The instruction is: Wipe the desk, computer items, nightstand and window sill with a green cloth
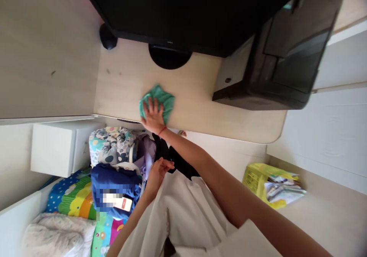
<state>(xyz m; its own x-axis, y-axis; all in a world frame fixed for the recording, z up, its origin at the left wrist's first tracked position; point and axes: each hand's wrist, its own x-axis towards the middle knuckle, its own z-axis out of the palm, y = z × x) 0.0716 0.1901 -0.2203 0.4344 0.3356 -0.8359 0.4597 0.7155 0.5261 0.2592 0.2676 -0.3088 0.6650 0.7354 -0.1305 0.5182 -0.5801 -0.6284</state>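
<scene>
My right hand point(153, 115) lies flat, fingers spread, on a green cloth point(160, 98) pressed against the light wooden desk top point(197, 100) near its front edge. My left hand point(157, 173) hangs below the desk edge, close to my body, with its fingers curled in a loose pinch at the white and black clothing point(177, 196) I wear; what it holds, if anything, I cannot make out.
A black monitor point(186, 16) on a round stand point(169, 56) and a black printer point(283, 58) stand at the back of the desk. Piled clothes and bedding point(114, 161) lie left below, beside a white cabinet point(57, 146). A yellow bag point(269, 184) sits on the floor right.
</scene>
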